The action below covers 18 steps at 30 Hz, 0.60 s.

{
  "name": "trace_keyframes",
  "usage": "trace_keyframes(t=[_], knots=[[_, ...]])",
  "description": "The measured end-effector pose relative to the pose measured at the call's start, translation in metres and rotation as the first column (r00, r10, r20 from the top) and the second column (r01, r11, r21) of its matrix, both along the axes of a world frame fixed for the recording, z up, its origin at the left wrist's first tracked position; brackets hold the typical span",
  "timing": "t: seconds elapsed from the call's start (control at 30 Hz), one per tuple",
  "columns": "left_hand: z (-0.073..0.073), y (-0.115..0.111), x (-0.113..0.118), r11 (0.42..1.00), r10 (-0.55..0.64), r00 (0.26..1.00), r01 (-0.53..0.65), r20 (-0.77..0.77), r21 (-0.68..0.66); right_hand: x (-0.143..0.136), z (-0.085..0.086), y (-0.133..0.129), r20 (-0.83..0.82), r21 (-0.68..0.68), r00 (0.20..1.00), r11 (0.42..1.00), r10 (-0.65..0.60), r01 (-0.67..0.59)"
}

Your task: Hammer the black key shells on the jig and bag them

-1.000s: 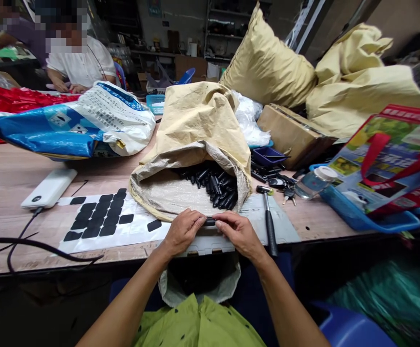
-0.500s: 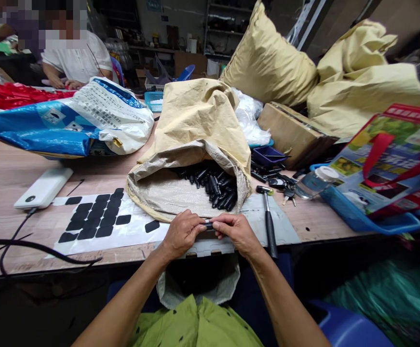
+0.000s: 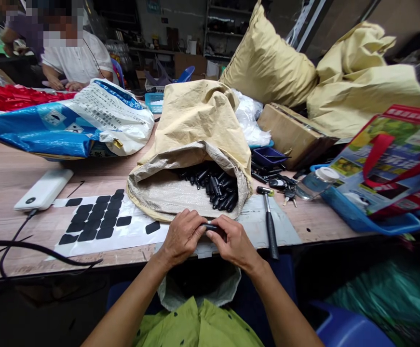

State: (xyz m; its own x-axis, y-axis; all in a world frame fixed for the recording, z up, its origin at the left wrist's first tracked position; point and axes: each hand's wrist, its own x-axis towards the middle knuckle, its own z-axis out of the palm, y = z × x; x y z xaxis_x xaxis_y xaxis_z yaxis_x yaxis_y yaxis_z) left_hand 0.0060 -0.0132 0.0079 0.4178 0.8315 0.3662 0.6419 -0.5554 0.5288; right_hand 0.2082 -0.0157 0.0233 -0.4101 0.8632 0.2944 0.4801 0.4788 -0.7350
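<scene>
Between my two hands is a small black cylindrical piece [image 3: 210, 226], partly hidden by the fingers; its exact kind does not show. My left hand [image 3: 183, 235] pinches its left end, and my right hand [image 3: 237, 241] has thumb and fingers closed around its right end. Just beyond them lies a beige woven sack [image 3: 202, 111], its mouth facing me. Inside is a heap of similar black cylindrical pieces [image 3: 219, 188]. Under my hands a grey sheet [image 3: 278, 221] covers the table edge.
A hammer [image 3: 269, 226] lies right of my hands, near keys [image 3: 289, 195] and a clear jar [image 3: 314, 183]. Black stickers on a white sheet [image 3: 123, 241] and a power bank [image 3: 45, 188] are at left. An open bag [image 3: 199, 289] hangs below the edge. A person [image 3: 75, 62] sits across.
My right hand has turned and its fingers have closed further over the black piece, covering more of its right end. My left hand has hardly moved.
</scene>
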Motion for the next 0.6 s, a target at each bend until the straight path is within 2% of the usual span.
trace_keyframes(t=[0.13, 0.37, 0.6], knots=[[0.002, -0.001, 0.002, 0.999, 0.027, 0.998, -0.025, -0.064, 0.034, -0.004, -0.001, -0.002, 0.065, 0.079, 0.998, 0.997, 0.009, -0.014], [-0.003, -0.001, 0.001, 0.998, 0.045, 0.996, -0.042, -0.076, 0.043, -0.013, -0.005, -0.003, 0.138, 0.149, 0.99, 0.989, -0.039, 0.018], [-0.003, -0.001, 0.003, 0.996, 0.08, 0.989, -0.074, -0.12, 0.053, -0.021, -0.015, 0.002, 0.137, 0.349, 0.983, 0.935, -0.123, 0.068]])
